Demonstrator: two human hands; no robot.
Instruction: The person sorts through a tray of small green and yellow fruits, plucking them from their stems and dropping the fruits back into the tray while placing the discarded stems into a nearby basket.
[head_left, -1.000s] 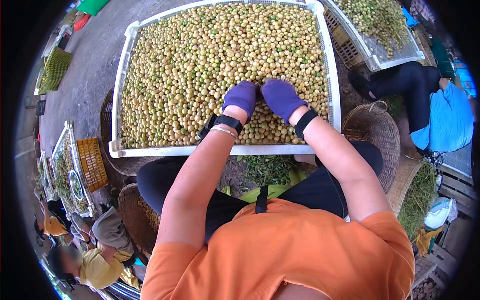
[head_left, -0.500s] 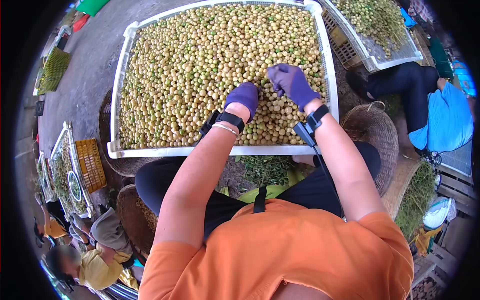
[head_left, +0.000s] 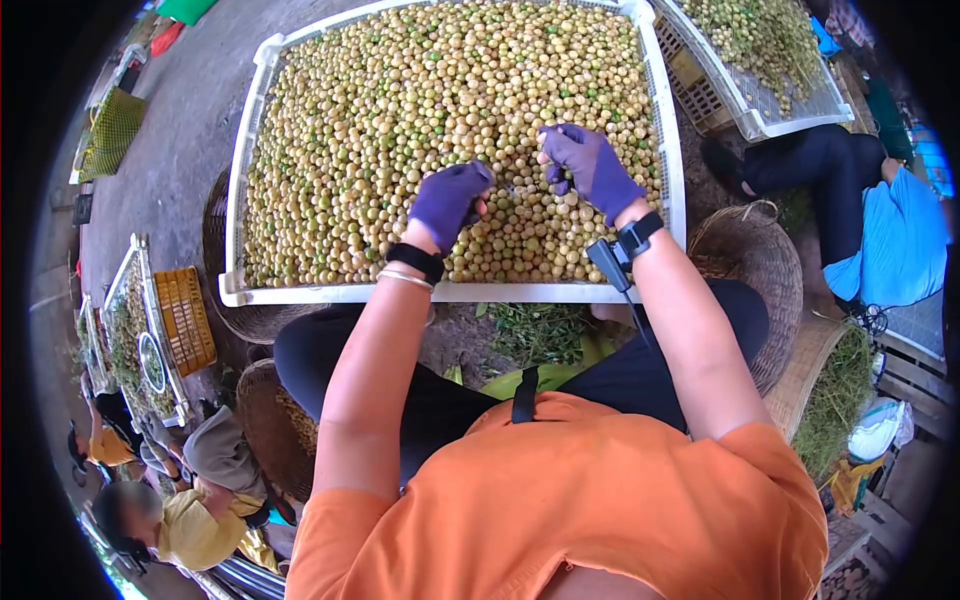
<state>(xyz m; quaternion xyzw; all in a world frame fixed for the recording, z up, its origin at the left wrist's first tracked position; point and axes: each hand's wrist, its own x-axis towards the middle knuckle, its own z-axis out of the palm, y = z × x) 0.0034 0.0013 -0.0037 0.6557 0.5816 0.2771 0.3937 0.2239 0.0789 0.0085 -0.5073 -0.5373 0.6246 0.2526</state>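
Observation:
Small round yellow-brown fruits (head_left: 350, 150), a few of them green, fill a white mesh-sided tray (head_left: 520, 293) in front of me. Both hands wear purple gloves and hover over the front half of the fruit. My left hand (head_left: 451, 204) is closed, its thumb and fingers curled together. To its right, my right hand (head_left: 590, 170) is closed too, fingers bent inward toward the left hand. Whatever either hand holds is hidden or too small to make out.
A second white tray (head_left: 765, 127) of fruit and stems stands at upper right, near a seated person's dark-trousered leg (head_left: 800, 190). Woven baskets (head_left: 765, 290) flank my knees. A yellow crate (head_left: 183, 320) and other people are on the left. Green stems (head_left: 540, 335) lie beneath the tray.
My left hand has moved left and slightly down, away from the right hand. My right hand stays in about the same place, its fingers still curled.

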